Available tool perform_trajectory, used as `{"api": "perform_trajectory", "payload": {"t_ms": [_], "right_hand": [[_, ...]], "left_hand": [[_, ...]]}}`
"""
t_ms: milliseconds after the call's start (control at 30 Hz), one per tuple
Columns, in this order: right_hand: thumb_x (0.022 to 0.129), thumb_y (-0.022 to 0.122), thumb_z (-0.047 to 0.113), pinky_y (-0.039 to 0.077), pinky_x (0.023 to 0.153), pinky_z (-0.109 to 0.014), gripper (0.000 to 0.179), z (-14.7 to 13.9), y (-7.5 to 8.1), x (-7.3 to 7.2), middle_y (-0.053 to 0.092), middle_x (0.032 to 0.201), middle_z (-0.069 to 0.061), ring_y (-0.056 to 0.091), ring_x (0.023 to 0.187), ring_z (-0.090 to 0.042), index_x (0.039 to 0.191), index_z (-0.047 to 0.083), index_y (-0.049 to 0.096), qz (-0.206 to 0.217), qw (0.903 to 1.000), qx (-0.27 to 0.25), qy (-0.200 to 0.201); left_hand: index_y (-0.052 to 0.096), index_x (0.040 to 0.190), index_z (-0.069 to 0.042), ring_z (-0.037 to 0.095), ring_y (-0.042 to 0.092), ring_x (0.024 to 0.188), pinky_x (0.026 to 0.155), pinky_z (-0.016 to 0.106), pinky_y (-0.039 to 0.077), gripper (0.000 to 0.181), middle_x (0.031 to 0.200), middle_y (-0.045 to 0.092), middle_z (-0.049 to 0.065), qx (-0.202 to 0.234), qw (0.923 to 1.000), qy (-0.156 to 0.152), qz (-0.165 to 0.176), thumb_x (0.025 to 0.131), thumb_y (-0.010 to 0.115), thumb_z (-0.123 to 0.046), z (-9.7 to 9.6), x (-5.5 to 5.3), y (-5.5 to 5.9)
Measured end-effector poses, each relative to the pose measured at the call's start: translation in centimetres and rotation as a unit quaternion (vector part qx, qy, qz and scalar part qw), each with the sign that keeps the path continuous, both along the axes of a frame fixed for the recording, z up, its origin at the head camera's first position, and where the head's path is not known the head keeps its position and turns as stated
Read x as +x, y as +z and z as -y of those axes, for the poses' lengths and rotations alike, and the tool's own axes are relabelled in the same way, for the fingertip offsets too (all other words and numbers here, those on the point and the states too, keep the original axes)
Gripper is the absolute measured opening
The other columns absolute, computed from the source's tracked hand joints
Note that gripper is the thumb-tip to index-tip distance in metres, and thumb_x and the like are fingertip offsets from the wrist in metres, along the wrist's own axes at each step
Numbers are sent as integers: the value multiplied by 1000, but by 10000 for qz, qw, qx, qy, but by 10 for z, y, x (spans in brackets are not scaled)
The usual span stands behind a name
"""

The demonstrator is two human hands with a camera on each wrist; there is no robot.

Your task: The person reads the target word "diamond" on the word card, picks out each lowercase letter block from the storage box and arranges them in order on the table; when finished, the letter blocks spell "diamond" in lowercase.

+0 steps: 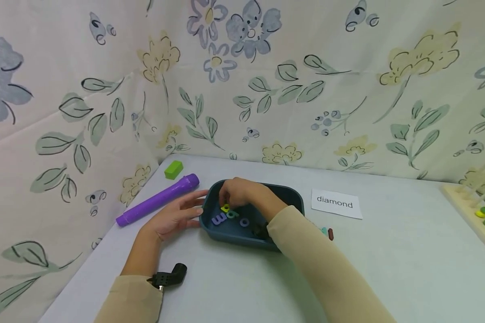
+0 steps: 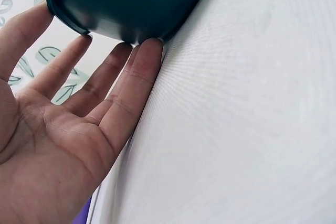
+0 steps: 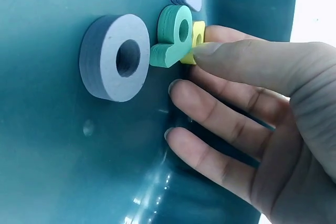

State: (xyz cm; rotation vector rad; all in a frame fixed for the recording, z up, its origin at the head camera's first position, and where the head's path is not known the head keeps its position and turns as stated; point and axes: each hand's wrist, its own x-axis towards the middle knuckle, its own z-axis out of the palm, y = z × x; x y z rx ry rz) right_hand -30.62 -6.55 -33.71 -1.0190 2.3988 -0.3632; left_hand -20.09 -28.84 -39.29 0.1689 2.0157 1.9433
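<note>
easy, easy: i had the right hand [image 1: 237,192] pinching the yellow letter [image 3: 201,26] in the bin [image 1: 234,237] beneath it, the left hand [image 1: 178,216] touching its outer wall with outstretched fingers, and judged that a clean lift wanted that bin steady and the neighbouring green letter [image 3: 180,46] undisturbed.

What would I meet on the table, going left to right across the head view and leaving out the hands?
Purple tube → dark blue tray → white "diamond" card → wooden board with green and yellow rings.
</note>
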Motion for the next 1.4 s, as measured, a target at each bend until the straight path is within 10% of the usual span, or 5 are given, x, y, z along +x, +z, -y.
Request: {"api": "perform_trajectory", "payload": {"t_ms": [1400], "right_hand": [[89, 82, 17, 56, 80, -31, 13, -3, 0, 7, 68, 97, 1, 62, 89, -18, 99, 19, 74, -346, 9992, 220, 20]], "left_hand": [[38, 160, -17, 30, 55, 137, 102, 43, 57, 66, 166, 33, 17, -106, 9999, 46, -1, 101, 66, -18, -2, 1, 2]]}}
